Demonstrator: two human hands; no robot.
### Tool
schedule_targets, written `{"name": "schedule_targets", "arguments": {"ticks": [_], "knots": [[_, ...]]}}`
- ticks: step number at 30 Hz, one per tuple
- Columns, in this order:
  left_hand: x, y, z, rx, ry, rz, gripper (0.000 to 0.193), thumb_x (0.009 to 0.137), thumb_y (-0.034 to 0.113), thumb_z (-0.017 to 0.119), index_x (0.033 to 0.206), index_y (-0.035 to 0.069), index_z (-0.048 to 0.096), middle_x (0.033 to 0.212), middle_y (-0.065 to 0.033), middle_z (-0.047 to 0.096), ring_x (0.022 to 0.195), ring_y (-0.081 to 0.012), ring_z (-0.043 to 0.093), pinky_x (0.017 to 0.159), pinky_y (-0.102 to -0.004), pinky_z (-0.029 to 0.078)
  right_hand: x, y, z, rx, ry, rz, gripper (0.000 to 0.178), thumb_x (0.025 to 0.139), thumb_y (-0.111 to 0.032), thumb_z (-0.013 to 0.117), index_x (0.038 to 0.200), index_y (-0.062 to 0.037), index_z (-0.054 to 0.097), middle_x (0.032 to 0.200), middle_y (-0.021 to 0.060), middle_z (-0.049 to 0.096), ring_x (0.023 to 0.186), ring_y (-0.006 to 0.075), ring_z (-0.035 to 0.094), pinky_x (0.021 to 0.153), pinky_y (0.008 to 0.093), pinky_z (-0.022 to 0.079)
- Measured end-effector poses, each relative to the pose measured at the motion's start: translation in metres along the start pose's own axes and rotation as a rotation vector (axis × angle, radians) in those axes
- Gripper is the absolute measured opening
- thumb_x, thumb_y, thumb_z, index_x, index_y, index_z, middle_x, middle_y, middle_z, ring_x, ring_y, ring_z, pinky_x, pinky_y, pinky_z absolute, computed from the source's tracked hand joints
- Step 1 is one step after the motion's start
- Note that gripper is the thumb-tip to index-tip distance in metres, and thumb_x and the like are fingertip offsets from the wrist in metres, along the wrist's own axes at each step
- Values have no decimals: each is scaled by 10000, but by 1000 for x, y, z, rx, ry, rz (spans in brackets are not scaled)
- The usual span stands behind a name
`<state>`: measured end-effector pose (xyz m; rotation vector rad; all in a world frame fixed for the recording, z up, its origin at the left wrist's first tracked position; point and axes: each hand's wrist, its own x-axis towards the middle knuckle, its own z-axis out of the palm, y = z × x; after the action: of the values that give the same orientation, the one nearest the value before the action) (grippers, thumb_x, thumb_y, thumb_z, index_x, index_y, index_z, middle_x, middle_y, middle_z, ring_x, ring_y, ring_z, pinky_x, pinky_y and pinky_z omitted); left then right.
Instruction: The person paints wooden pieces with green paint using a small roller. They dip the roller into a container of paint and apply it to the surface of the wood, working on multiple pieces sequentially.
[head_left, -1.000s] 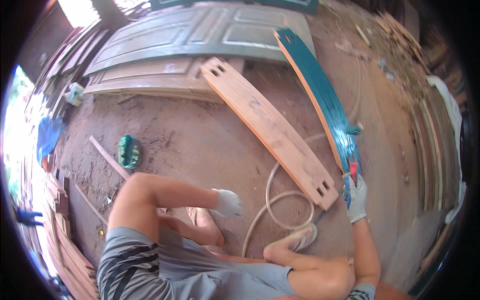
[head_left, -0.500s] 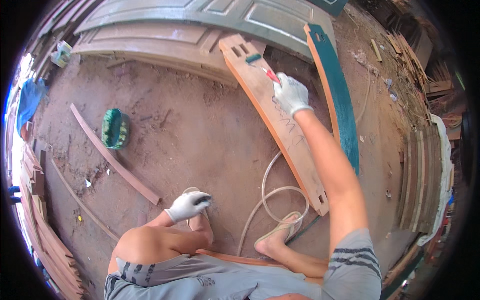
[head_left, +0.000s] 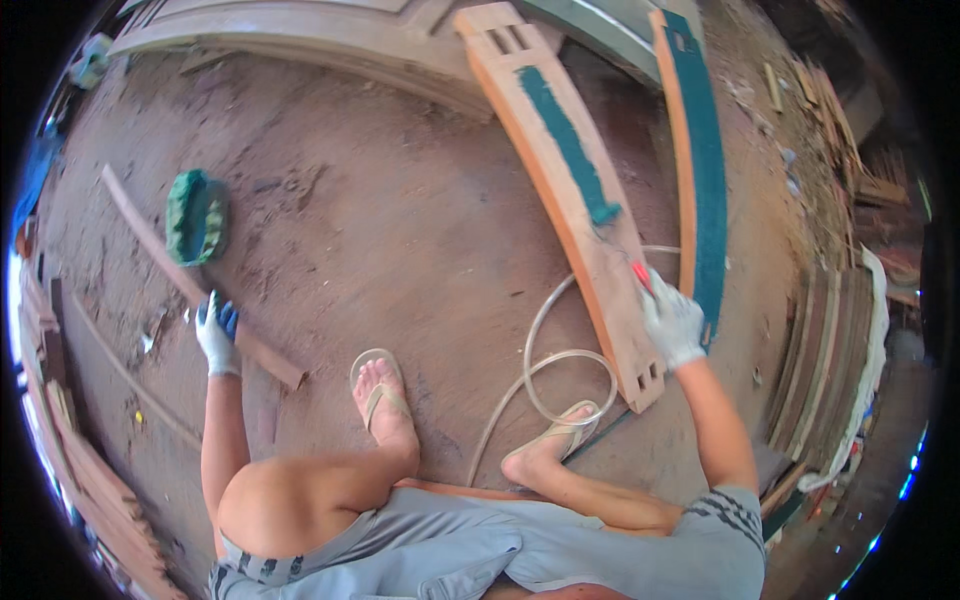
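Note:
In my gloved right hand [head_left: 672, 318] is a small paint roller with a red handle [head_left: 642, 274], gripped from above. Its dark green roller head [head_left: 605, 213] rests on a long bare wooden board [head_left: 560, 165] with mortise slots near both ends. A wet green stripe [head_left: 556, 125] runs along the board's face above the roller. My gloved left hand [head_left: 217, 335] reaches out over a thin wooden strip [head_left: 268, 358] on the ground, its fingers extended and apart. Just beyond it stands a green-smeared paint container [head_left: 196, 217].
A second board, painted dark green [head_left: 708, 190], lies right of the first. A clear hose [head_left: 528, 372] coils under the board's near end. Panelled doors [head_left: 300, 35] are stacked at the back, slats [head_left: 815, 350] at the right. My sandalled feet [head_left: 385, 400] flank the middle.
My right hand has drawn the roller toward me down the board, leaving a green stripe. My left hand has moved from beside my knee out left toward the paint container.

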<state>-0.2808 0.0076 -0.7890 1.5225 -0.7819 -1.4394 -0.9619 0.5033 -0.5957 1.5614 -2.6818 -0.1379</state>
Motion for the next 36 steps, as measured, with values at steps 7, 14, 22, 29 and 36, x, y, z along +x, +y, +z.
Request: {"name": "schedule_targets", "arguments": {"ticks": [7,14,22,29,36], "knots": [[-22,44,99,-16,-34,15,429,1039,297,809,1375,58,690,1104,-12,714,816,-134,682,688,-302,582,-142,43,-11,184,-54,120,339,1077,-170,634,1392,-64,700,1284,166,780,1138,367,750,1039,465,557],[15,45,105,-195,260,-96,409,1013,443,797,1232,132,647,979,-60,653,712,-225,665,598,-390,571,6,-15,-24,1328,83,582,208,1108,-338,692,1153,-136,701,774,-73,503,621,51,433,569,232,334],[-20,19,103,95,-17,161,188,1115,311,668,1056,132,663,837,5,630,675,-139,601,593,-331,503,151,-60,-8,1720,-32,822,333,1102,-363,672,1163,-46,752,720,-68,603,532,47,463,479,234,308],[-108,-55,49,559,-77,487,283,1107,173,701,1341,13,707,1008,29,693,792,-59,584,684,-256,507,19,24,28,1322,-120,696,348,1049,-414,745,1045,-72,810,753,-55,619,621,60,497,569,247,362],[-41,-1,16,332,204,265,193,1104,261,661,1104,83,733,851,19,680,729,-106,625,613,-316,503,-130,88,-4,1340,-280,923,241,1060,-358,729,913,-167,715,694,-63,559,521,79,468,466,291,337]]}}
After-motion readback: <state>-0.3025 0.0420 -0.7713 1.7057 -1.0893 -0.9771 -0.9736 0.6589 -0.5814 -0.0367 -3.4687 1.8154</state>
